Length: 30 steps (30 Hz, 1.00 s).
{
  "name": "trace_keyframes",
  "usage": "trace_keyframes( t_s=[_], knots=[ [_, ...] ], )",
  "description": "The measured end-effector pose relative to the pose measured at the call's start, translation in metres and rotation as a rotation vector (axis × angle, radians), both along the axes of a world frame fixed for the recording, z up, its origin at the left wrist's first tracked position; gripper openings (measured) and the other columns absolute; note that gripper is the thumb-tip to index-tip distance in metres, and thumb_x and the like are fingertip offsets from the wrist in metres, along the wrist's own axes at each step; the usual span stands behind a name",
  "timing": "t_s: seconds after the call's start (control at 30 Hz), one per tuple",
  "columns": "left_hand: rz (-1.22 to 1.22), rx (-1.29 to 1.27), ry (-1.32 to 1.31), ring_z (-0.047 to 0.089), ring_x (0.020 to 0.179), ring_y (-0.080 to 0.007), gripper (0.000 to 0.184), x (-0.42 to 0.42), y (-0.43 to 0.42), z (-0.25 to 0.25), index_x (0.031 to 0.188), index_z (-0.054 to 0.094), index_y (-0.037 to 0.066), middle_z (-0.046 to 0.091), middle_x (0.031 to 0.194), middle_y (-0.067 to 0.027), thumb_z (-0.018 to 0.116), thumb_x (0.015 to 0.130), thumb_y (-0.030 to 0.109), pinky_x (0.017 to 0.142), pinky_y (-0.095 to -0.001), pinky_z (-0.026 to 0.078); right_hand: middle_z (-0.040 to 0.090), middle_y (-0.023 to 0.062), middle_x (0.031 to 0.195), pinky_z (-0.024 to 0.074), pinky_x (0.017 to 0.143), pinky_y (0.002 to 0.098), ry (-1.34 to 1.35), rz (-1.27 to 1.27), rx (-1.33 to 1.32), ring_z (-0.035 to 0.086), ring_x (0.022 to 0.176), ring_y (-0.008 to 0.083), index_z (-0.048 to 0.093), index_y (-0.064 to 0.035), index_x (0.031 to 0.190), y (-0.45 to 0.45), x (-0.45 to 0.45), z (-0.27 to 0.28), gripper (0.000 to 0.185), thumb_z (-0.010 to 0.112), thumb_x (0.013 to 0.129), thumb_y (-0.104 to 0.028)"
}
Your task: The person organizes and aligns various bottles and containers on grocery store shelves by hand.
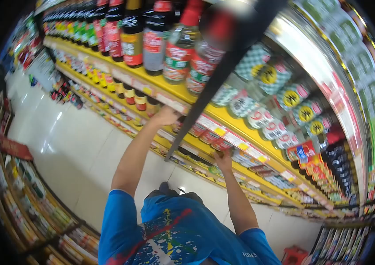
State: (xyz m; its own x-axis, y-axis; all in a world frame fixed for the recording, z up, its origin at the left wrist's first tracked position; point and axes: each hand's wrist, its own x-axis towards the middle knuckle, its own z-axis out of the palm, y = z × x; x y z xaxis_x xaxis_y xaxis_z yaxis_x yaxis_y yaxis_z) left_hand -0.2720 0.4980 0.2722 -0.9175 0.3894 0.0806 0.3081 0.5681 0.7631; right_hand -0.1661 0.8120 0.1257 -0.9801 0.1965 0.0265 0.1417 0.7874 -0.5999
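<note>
My left hand reaches in under the yellow edge of the upper shelf, beside several dark sauce jars with light and red labels. Its fingers are mostly hidden at the shelf's edge, so their grip does not show. Lower and to the right, my right hand is raised to the front of a row of red-labelled containers. Thumb and fingers look apart there, close to or touching the nearest container; I see nothing lifted in them.
A dark upright post crosses the shelves between my hands. Above stand tall sauce bottles and clear bottles with checked labels. Tiled floor lies below, another stocked shelf runs behind at left, and a red stool-like object stands at lower right.
</note>
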Motion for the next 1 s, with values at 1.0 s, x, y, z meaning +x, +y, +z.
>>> trace_keyframes(
  t_s=[1.0],
  knots=[
    [0.704, 0.787, -0.045, 0.054, 0.083, -0.0132, 0.027, 0.138, 0.067, -0.107, 0.107, 0.048, -0.003, 0.057, 0.096, -0.0088, 0.048, 0.081, 0.0, 0.069, -0.023, 0.044, 0.05, 0.0073, 0.067, 0.0411, 0.054, 0.0283, 0.651, 1.135, -0.619, 0.051, 0.06, 0.0196, 0.045, 0.0032, 0.107, 0.047, 0.251, 0.393, 0.036, 0.049, 0.078, -0.018]
  ],
)
